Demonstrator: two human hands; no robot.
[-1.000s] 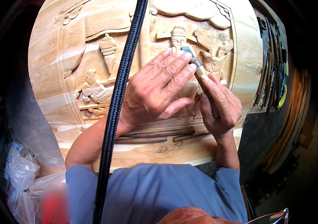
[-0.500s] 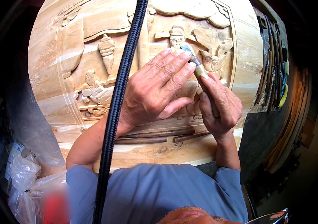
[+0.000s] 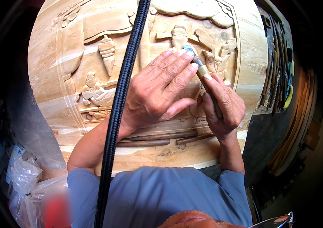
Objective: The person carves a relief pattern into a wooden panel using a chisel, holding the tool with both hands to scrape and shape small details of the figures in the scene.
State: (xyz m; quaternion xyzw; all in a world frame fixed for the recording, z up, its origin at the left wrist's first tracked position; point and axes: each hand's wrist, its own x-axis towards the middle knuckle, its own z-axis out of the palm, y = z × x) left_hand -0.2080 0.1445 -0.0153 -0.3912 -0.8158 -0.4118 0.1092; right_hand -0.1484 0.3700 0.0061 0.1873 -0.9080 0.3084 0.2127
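A large pale wooden panel carved in relief lies before me. My right hand is wrapped round the handle of a flat chisel. Its metal blade points up and left, to the lower edge of a carved head with a hat. My left hand lies with its fingers stretched out over the carving. Its fingertips rest at the chisel's blade and neck, and the palm hides the relief below. Other carved figures show left of this hand.
Several wooden-handled tools lie along the panel's near part. More tools stand in a row at the right, beside curved wooden strips. A black braided cable crosses the view. A clear plastic bag sits at lower left.
Both hands and the chisel keep nearly the same place, with only a very slight shift. The carved head's face looks brighter and its features are harder to make out.
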